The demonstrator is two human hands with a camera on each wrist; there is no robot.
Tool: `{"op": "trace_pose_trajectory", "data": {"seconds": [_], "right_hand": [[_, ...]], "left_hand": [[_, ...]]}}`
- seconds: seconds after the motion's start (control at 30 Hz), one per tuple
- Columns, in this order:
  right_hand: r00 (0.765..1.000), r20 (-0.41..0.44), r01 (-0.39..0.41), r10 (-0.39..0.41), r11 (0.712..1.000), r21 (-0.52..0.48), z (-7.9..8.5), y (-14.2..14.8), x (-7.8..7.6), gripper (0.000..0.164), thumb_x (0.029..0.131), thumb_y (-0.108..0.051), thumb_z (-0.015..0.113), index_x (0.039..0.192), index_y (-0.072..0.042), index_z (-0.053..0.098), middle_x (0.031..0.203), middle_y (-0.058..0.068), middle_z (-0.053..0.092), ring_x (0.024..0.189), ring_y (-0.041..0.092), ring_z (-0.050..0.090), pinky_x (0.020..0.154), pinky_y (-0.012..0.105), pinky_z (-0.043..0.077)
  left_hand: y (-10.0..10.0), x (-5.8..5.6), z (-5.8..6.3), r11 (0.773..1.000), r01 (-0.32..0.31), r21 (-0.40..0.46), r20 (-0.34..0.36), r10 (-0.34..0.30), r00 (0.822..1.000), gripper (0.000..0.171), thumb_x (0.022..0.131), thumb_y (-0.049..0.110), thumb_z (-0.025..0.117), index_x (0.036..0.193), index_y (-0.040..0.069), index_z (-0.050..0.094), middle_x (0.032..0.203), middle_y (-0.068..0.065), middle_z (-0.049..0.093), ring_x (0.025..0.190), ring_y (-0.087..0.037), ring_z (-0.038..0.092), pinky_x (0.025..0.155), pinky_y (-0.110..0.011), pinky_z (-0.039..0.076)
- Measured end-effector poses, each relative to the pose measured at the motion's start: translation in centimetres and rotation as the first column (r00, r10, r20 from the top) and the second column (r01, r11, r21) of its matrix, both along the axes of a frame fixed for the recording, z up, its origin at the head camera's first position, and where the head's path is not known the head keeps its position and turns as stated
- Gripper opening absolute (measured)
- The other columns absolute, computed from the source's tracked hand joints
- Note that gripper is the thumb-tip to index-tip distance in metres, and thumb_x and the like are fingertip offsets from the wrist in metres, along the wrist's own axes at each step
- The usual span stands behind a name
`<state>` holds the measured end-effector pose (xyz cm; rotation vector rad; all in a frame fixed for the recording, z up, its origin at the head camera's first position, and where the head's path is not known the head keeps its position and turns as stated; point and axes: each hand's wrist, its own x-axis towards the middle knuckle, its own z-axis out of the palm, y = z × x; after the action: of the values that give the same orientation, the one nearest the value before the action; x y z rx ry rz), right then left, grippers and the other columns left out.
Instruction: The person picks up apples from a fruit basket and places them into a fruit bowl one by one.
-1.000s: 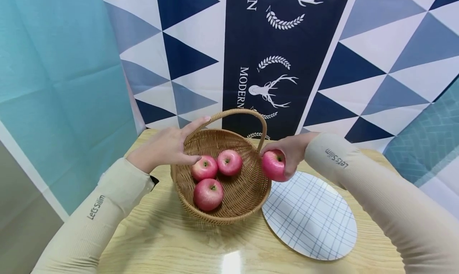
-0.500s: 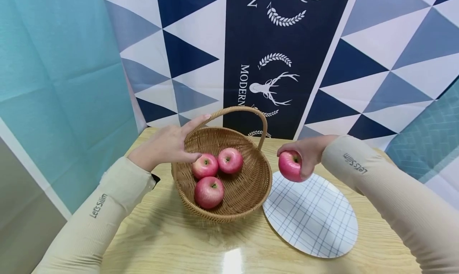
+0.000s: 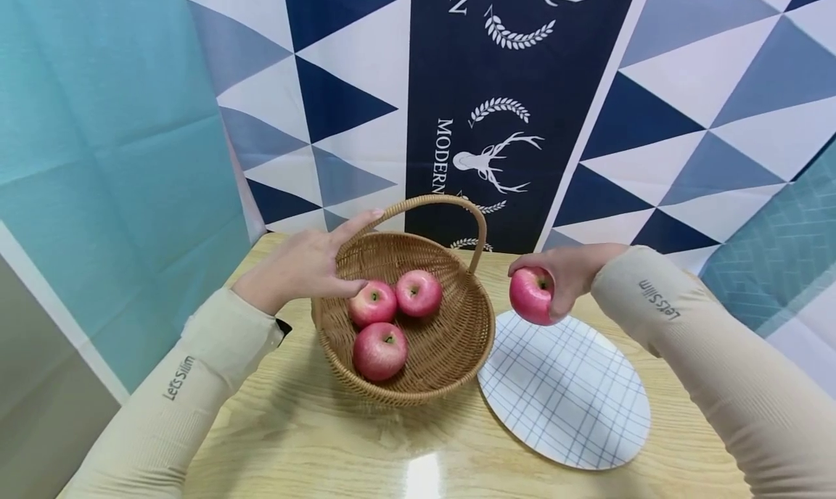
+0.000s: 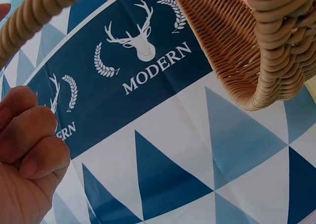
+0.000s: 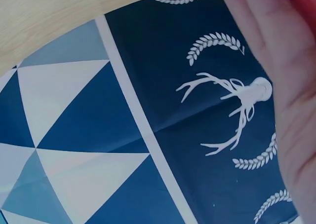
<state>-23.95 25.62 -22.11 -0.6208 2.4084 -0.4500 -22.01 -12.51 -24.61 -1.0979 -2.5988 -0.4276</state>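
Observation:
In the head view my left hand (image 3: 297,267) grips the left side of the handle of a brown wicker basket (image 3: 457,347), index finger along it and thumb reaching over the rim. The left wrist view shows its other fingers (image 4: 34,135) curled beside the handle (image 4: 37,17). Inside the basket lie a front apple (image 3: 380,352), a back-left apple (image 3: 366,307) and a back-right apple (image 3: 419,294). My right hand (image 3: 568,270) holds a fourth pink-red apple (image 3: 530,296), thumb and fingers round it, right of the basket. The right wrist view catches only part of this hand (image 5: 291,86).
A round white disc with blue grid lines (image 3: 568,397) lies right of the basket on the light wooden table (image 3: 326,448). Behind the table hangs a patterned cloth (image 3: 490,85) with triangles and deer heads. A turquoise cloth (image 3: 117,158) hangs at the left.
My right hand has moved right with the apple, from the basket's right rim to a spot apart from it. The left hand and the apples in the basket stay in place.

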Motion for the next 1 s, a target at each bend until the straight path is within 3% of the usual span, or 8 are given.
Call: {"op": "trace_pose_trajectory", "data": {"seconds": [0.27,0.63,1.0], "right_hand": [[0.999,-0.051,-0.014,0.010,0.998,-0.064,-1.1,1.7,0.3,0.082,0.057,-0.007,0.082,0.130,-0.007,0.045,0.112,0.008,0.052,0.108,0.032,0.044,0.072,0.035,0.053],[0.973,-0.228,-0.035,0.018,0.997,-0.068,-3.3,3.4,0.4,0.082,0.057,-0.019,0.085,0.129,-0.007,0.047,0.114,0.008,0.053,0.106,0.032,0.046,0.071,0.032,0.052],[0.962,-0.271,-0.066,0.017,0.983,-0.171,-5.6,3.5,-0.2,0.075,0.065,-0.024,0.083,0.128,-0.007,0.047,0.113,0.007,0.055,0.104,0.028,0.049,0.073,0.032,0.050]], "left_hand": [[0.4,0.2,-0.1,1.000,-0.009,-0.017,0.004,0.009,1.000,0.086,0.077,0.033,0.070,0.149,0.019,0.026,0.051,0.006,0.025,0.045,-0.012,0.026,0.044,-0.028,0.029],[0.6,0.2,0.0,1.000,-0.007,-0.006,0.020,0.007,1.000,0.086,0.077,0.031,0.071,0.149,0.018,0.025,0.051,0.006,0.026,0.044,-0.011,0.026,0.044,-0.027,0.029],[0.4,0.1,0.2,1.000,-0.021,-0.005,0.026,0.021,0.999,0.087,0.077,0.030,0.071,0.150,0.018,0.025,0.053,0.005,0.025,0.045,-0.012,0.026,0.045,-0.028,0.030]]}}
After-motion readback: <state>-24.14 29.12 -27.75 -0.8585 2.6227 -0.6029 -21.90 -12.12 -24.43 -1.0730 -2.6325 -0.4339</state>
